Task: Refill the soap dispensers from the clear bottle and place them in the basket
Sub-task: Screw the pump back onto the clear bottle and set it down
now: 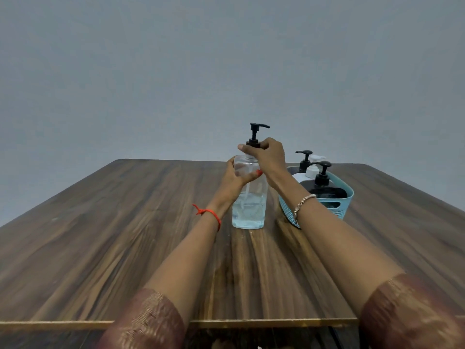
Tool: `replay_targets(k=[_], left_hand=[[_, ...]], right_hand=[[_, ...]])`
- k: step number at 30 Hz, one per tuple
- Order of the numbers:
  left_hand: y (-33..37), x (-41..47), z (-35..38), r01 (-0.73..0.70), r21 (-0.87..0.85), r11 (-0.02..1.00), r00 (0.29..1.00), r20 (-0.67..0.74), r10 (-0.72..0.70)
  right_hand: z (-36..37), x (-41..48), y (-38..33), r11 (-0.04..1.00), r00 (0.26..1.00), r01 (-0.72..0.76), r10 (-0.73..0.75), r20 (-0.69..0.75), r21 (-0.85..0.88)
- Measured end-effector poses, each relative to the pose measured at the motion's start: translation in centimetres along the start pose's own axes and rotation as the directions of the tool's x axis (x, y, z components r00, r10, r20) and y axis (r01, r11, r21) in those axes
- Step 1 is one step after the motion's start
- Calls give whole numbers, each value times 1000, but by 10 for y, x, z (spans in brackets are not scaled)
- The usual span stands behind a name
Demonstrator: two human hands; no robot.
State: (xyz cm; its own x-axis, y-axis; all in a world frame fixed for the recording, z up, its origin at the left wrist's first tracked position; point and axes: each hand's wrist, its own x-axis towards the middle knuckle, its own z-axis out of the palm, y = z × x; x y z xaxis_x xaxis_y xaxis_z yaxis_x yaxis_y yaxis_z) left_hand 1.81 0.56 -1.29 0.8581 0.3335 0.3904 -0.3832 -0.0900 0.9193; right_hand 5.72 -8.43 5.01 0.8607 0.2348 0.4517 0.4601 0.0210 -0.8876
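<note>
Two bare forearms, each ending near the camera in a maroon sleeve (pixel 151 321), reach out over a dark wood-grain table (pixel 100 235) toward a clear bottle (pixel 249 205) standing upright near the middle of the tabletop. A red thread (pixel 210 214) circles the left wrist and a beaded bracelet (pixel 302 204) the right. The left hand (pixel 235 181) is wrapped around the bottle's upper body, fingers curled round its far side and a red-painted thumbnail showing at the front. The bottle is partly filled with pale, clear liquid, a dip tube visible inside. Above it, the right hand (pixel 268 153) is closed around the collar of the black pump (pixel 256 134), fingertips pinching the cap at the bottle's neck while the spout points right. Just beside the bottle, to its right and slightly farther off, a light blue basket (pixel 337 205) holds three soap dispensers: a black one (pixel 324 187) with a black pump nearest, a white one (pixel 310 172) behind it, and another black-pumped dispenser (pixel 305 159) at the far end. A plain grey wall (pixel 226 59) fills the background.
</note>
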Motion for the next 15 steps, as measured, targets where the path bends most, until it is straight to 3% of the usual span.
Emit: replay_targets(k=[3, 8, 13, 15], left_hand=[[1, -2, -3, -18, 3, 1000, 1000, -10, 18], [6, -4, 0, -10, -25, 1000, 1000, 16, 11], [6, -6, 1, -32, -8, 999, 999, 12, 32], [8, -8, 1, -28, 2, 1000, 1000, 5, 28]], right_hand=[[12, -3, -1, 999, 997, 13, -17, -74, -48], [3, -2, -6, 971, 993, -115, 104, 62, 211], [11, -4, -2, 998, 995, -45, 48, -83, 43], [11, -4, -1, 996, 996, -46, 52, -75, 81]])
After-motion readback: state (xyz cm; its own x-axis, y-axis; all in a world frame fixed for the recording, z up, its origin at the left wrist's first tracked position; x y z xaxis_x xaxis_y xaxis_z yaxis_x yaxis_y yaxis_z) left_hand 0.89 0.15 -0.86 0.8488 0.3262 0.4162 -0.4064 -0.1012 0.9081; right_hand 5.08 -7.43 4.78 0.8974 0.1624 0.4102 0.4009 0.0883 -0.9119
